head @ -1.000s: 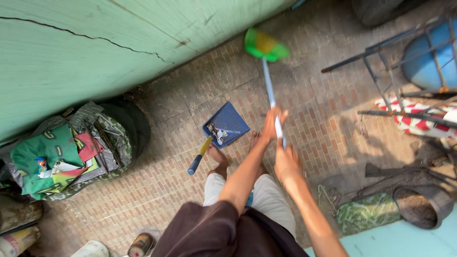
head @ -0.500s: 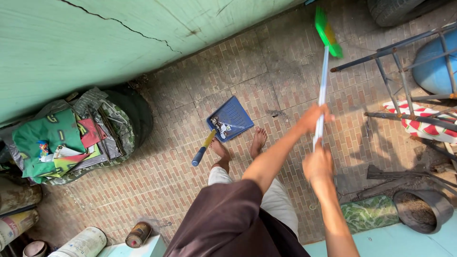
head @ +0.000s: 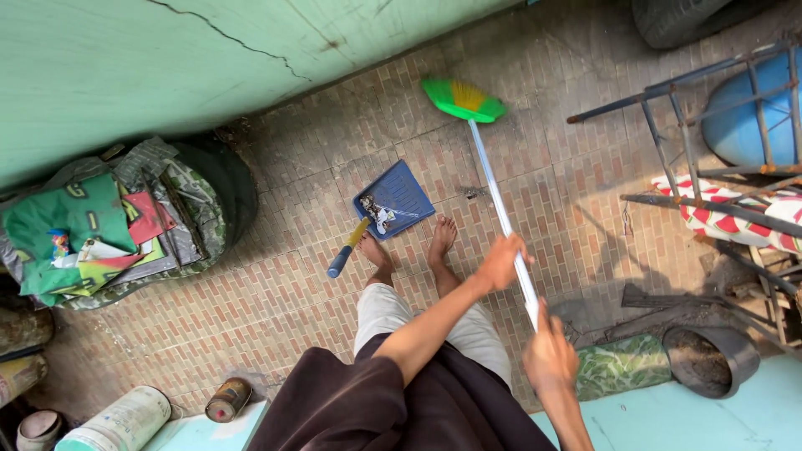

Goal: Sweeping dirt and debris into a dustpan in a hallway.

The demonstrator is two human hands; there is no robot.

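At far left, an overstuffed sack [head: 125, 225] of crumpled green and red wrappers sits against the pale green wall [head: 167, 67], which carries a long dark crack. Below it, along the bottom edge, stand a pale plastic bucket [head: 117, 422] lying on its side and a rusty tin can [head: 225, 401] on the brick-patterned floor [head: 276, 292].

Toward the centre, a blue dustpan [head: 397, 199] with a yellow-and-blue handle lies flat on the bricks, holding a small heap of litter, just ahead of the person's bare feet [head: 409, 250]. The left foot is touching or nearly touching the pan's handle.

The person, seen from above in a dark shirt and light trousers, grips a broom [head: 493, 184] with both hands. The left hand [head: 501, 263] is wrapped around the pale shaft partway down, fingers closed on it; the right hand [head: 550, 355] is clenched around the shaft's upper end, nearer the body. The broom slants away from the person, its green head with yellow bristles [head: 464, 98] down near the floor a little way out from the wall, beyond the dustpan and apart from it.

At right, a dark metal frame [head: 685, 142] stands over a blue barrel [head: 743, 117] and a red-and-white striped cloth [head: 735, 213]. A round black basin [head: 710, 359] and a green patterned bag [head: 622, 367] lie near the lower right corner.
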